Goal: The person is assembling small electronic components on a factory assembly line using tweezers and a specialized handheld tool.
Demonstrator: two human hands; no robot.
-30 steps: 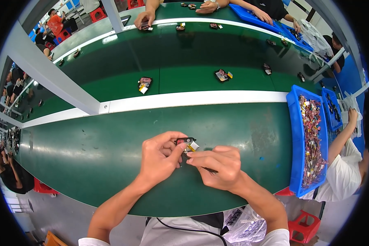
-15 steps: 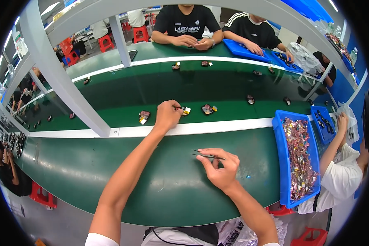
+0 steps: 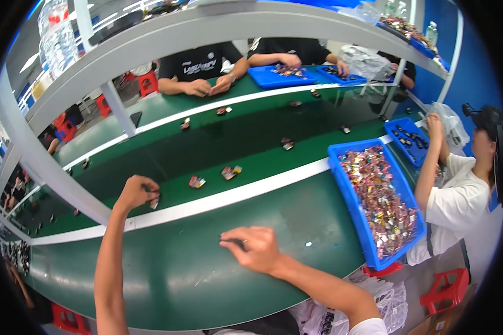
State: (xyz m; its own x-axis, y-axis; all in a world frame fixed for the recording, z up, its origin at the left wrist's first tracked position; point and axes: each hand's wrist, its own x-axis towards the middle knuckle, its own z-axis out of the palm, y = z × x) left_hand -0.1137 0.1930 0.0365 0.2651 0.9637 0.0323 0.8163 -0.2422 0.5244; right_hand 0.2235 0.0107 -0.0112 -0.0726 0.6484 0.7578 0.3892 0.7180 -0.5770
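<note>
My left hand (image 3: 135, 192) is over the dark green belt, its thumb and fingers curled at a small dark and pale electronic part (image 3: 155, 202), which they partly cover. Two similar parts lie to the right of it, a reddish one with a white tab (image 3: 196, 182) and one with a yellow tab (image 3: 229, 172). My right hand (image 3: 256, 249) hovers above the green worktop (image 3: 179, 273), closed around dark tweezers (image 3: 237, 242). Only a short stretch of the tweezers shows between the fingers.
A blue tray (image 3: 349, 209) heaped with small parts stands on the right. Beyond it are a smaller blue tray (image 3: 406, 142) and a person in white (image 3: 458, 187). A grey upright (image 3: 56, 162) rises at left. People in black sit across the belt.
My view has turned, so the scene sits further left and tilted. My left hand has left the reddish part and moved left to another. My right hand has turned, hiding most of the tweezers.
</note>
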